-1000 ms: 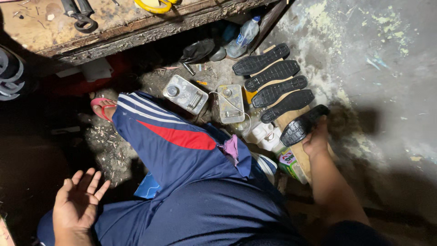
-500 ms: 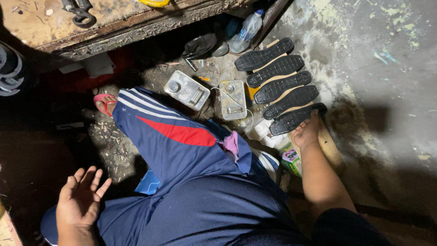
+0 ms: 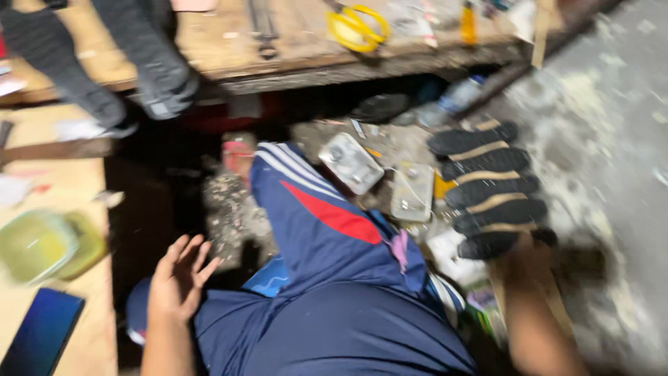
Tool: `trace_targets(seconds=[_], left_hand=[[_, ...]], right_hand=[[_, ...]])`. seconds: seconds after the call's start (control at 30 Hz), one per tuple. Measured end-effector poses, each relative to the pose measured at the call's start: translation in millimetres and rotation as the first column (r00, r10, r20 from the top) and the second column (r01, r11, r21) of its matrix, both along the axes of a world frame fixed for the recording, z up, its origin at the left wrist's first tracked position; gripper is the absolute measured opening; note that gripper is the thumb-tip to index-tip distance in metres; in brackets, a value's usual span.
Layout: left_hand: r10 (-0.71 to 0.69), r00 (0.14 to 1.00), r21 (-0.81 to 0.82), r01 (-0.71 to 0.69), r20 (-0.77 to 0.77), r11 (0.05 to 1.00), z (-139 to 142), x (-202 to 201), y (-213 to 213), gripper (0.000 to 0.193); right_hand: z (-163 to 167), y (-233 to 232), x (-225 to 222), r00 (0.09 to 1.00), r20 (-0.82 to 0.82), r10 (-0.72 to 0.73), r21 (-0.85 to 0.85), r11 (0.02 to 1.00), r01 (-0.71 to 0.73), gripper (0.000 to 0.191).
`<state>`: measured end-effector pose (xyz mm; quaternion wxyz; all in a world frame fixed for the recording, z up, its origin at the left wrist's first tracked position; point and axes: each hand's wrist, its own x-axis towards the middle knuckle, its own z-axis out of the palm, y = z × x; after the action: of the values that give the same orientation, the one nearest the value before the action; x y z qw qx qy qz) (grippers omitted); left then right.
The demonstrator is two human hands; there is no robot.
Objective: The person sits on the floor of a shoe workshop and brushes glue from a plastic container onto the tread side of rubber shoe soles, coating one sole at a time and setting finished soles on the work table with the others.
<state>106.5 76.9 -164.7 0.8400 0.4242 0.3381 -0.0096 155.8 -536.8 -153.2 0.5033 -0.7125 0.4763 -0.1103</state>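
The person wore dark navy track trousers (image 3: pixel 334 278) with three white stripes down the side and a slanted red panel across the thigh. Both forearms were bare, as were the left hand (image 3: pixel 177 278) and right hand (image 3: pixel 527 252); no sleeves showed.

Five soles (image 3: pixel 487 188) are lined up on the floor (image 3: pixel 598 139), right of two tins (image 3: pixel 351 163); scissors (image 3: pixel 356 28) are left on the table (image 3: pixel 229 49) behind.
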Motion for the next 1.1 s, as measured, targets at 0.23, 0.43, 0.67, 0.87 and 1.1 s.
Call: trace_targets(seconds=[0.23,0.43,0.67,0.87,1.1], left_hand=[[0.153,0.981,-0.161,-0.133,0.121,0.978,37,-33,-17,0.055],[0.23,0.93,-0.367,-0.115,0.288,0.923,53,-94,-54,0.064],[0.35,0.831,-0.421,-0.156,0.433,0.893,47,-148,-67,0.072],[0.435,0.752,-0.397,-0.25,0.495,0.883,34,-179,-75,0.078],[0.501,0.747,-0.37,-0.359,0.436,0.857,44,-190,-83,0.078]], right_hand=[[15,88,79,0.695,0.431,0.576,-0.168,0.807,-0.566,0.022],[46,284,141,0.235,0.396,0.888,-0.161,0.319,-0.934,0.026],[91,494,163,-0.384,0.174,0.907,-0.768,-0.12,-0.629,0.06],[116,591,212,-0.097,-0.203,0.974,-0.691,-0.213,-0.691,0.079],[119,609,236,-0.098,-0.259,0.961,-0.637,-0.246,-0.731,0.08]])
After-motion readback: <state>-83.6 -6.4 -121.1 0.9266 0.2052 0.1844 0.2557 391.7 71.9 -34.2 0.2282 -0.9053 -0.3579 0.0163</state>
